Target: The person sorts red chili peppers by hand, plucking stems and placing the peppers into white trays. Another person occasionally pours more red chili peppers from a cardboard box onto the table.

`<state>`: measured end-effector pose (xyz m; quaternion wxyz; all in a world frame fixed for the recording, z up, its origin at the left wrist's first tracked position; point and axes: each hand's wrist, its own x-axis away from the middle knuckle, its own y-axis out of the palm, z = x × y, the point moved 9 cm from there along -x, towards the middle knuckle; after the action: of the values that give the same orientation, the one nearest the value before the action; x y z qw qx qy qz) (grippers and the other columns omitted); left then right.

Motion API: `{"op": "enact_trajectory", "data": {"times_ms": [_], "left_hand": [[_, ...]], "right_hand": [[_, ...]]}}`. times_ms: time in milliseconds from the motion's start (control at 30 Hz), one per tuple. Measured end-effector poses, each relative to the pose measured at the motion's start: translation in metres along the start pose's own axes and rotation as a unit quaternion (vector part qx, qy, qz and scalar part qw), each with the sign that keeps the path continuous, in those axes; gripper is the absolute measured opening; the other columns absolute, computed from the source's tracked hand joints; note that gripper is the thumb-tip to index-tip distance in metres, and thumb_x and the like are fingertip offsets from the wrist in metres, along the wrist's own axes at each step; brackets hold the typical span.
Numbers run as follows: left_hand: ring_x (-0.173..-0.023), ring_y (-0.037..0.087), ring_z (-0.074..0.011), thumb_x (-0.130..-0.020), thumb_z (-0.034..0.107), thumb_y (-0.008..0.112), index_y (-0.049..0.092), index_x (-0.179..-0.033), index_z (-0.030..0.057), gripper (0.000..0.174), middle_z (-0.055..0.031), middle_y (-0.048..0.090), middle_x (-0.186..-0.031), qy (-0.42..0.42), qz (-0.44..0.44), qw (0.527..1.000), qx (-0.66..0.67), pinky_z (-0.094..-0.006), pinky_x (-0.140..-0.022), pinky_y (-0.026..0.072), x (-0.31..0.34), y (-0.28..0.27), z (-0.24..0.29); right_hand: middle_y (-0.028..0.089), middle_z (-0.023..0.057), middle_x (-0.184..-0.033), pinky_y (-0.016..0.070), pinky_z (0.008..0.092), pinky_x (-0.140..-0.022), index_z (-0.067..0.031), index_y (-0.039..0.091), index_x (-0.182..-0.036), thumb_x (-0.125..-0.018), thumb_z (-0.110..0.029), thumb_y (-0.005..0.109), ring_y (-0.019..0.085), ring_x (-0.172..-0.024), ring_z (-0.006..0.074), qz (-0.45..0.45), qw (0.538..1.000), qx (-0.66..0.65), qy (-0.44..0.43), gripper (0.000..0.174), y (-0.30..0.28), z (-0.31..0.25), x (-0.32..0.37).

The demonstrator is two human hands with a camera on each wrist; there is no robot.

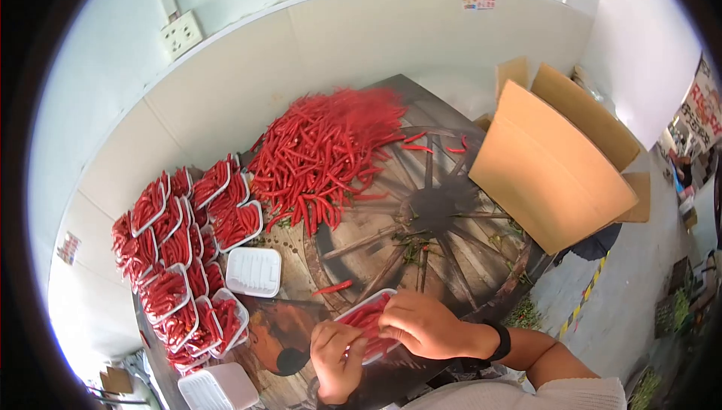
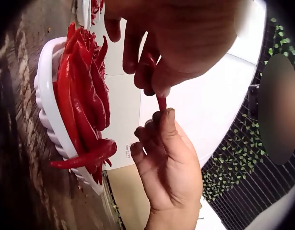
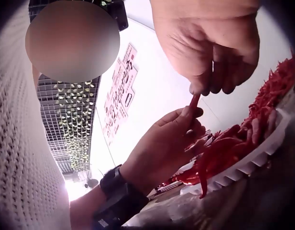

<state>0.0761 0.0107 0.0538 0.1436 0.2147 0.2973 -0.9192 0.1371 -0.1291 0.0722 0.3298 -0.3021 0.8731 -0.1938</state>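
Observation:
A small red chili pepper [image 2: 162, 103] spans the gap between both hands above a white ribbed tray [image 2: 45, 72]. In the left wrist view, my left hand [image 2: 171, 38] curls its fingers round one part of it. My right hand [image 3: 209, 43] pinches the other end between thumb and fingertips, as the right wrist view shows. Several red chilies [image 2: 80, 91] lie heaped in the tray, and one chili [image 2: 85, 159] rests across its rim. From the head view, the left hand [image 1: 337, 357] and right hand [image 1: 432, 327] are close together over the tray's near part.
A big chili pile [image 1: 323, 154] lies at the back of the dark table. Filled trays [image 1: 165, 293] are stacked on the left, near a white tray [image 1: 253, 272] and an upside-down tray stack [image 1: 218, 387]. One loose chili [image 1: 332, 287] lies mid-table. A cardboard box [image 1: 549, 169] stands at right.

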Motion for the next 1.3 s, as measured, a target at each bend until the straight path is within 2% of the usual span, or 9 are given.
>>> {"op": "enact_trajectory", "data": {"times_ms": [167,367,400,467,500,600,667,867,1300], "left_hand": [[-0.083,0.060,-0.0292,-0.080,0.019,0.077,0.068,-0.084,0.0008,0.021,-0.0112,0.064,-0.085,0.017,-0.063,0.997,0.039,-0.0429,-0.088,0.0466,0.001,0.013,0.012],[-0.083,0.062,-0.0293,-0.081,0.016,0.075,0.068,-0.084,0.0032,0.016,-0.0094,0.065,-0.083,-0.021,0.000,0.998,-0.063,-0.0513,-0.099,0.0424,-0.006,-0.009,0.017],[-0.085,0.064,-0.0297,-0.080,0.015,0.074,0.068,-0.084,0.0051,0.012,-0.0083,0.066,-0.083,-0.047,0.009,0.996,-0.070,-0.0532,-0.097,0.0433,-0.004,-0.013,0.011],[-0.083,0.063,-0.0308,-0.084,0.014,0.073,0.066,-0.089,0.0030,0.013,-0.0105,0.066,-0.082,-0.057,0.010,0.995,-0.077,-0.0512,-0.096,0.0447,0.000,-0.011,0.004],[-0.081,0.063,-0.0313,-0.087,0.013,0.071,0.066,-0.090,0.0018,0.013,-0.0120,0.065,-0.083,-0.107,0.035,0.992,-0.061,-0.0476,-0.093,0.0466,0.003,-0.013,-0.006],[-0.077,0.061,-0.0314,-0.094,0.013,0.065,0.063,-0.097,-0.0008,0.014,-0.0154,0.063,-0.085,-0.163,0.073,0.984,-0.029,-0.0370,-0.082,0.0501,0.012,-0.019,-0.025],[-0.077,0.062,-0.0246,-0.098,0.015,0.061,0.061,-0.101,-0.0011,0.017,-0.0135,0.064,-0.087,-0.162,0.113,0.980,0.010,-0.0331,-0.076,0.0496,0.015,-0.026,-0.034],[-0.077,0.056,-0.0058,-0.105,0.021,0.055,0.055,-0.113,0.0063,0.016,-0.0008,0.062,-0.088,-0.230,0.200,0.948,0.097,-0.0206,-0.065,0.0415,0.041,-0.041,-0.088],[-0.077,0.060,-0.0104,-0.101,0.013,0.058,0.056,-0.110,0.0008,0.015,-0.0020,0.057,-0.087,-0.262,0.211,0.920,0.201,-0.0253,-0.069,0.0473,0.046,-0.032,-0.100]], "right_hand": [[0.056,0.0130,-0.086,0.0442,0.0392,-0.075,-0.0025,0.058,-0.094,-0.093,-0.013,0.066,0.057,-0.083,0.0304,-0.147,0.950,-0.265,0.070,0.013,0.006,0.019,0.019],[0.060,0.0087,-0.077,0.0464,0.0406,-0.064,-0.0028,0.063,-0.090,-0.095,-0.019,0.067,0.060,-0.071,0.0267,-0.173,0.949,-0.263,0.032,0.018,-0.082,0.003,0.056],[0.061,0.0085,-0.074,0.0465,0.0417,-0.059,-0.0040,0.064,-0.087,-0.094,-0.020,0.069,0.060,-0.065,0.0261,-0.171,0.924,-0.342,0.024,0.019,-0.108,-0.008,0.066],[0.064,0.0082,-0.073,0.0434,0.0429,-0.050,-0.0068,0.064,-0.081,-0.095,-0.026,0.068,0.057,-0.058,0.0244,-0.253,0.674,-0.661,-0.211,0.024,-0.153,-0.049,0.105],[0.064,0.0082,-0.073,0.0434,0.0429,-0.050,-0.0068,0.064,-0.081,-0.095,-0.026,0.068,0.057,-0.058,0.0244,-0.262,0.669,-0.664,-0.207,0.024,-0.147,-0.050,0.110],[0.067,0.0052,-0.083,0.0519,0.0365,-0.068,-0.0034,0.071,-0.090,-0.095,-0.023,0.063,0.064,-0.072,0.0245,0.025,0.822,-0.559,0.103,0.022,-0.118,0.017,0.094],[0.068,0.0094,-0.098,0.0485,0.0370,-0.086,-0.0026,0.069,-0.101,-0.090,-0.020,0.069,0.063,-0.095,0.0289,0.005,0.962,-0.141,0.233,0.021,-0.116,0.059,0.044],[0.059,0.0190,-0.120,0.0388,0.0464,-0.103,-0.0024,0.061,-0.119,-0.086,-0.023,0.072,0.052,-0.118,0.0369,0.172,0.925,0.272,0.201,0.040,-0.102,0.191,0.008],[0.057,0.0209,-0.123,0.0405,0.0469,-0.100,0.0000,0.061,-0.122,-0.084,-0.008,0.064,0.051,-0.116,0.0408,0.075,0.960,0.269,0.014,0.039,-0.001,0.174,-0.111]]}}
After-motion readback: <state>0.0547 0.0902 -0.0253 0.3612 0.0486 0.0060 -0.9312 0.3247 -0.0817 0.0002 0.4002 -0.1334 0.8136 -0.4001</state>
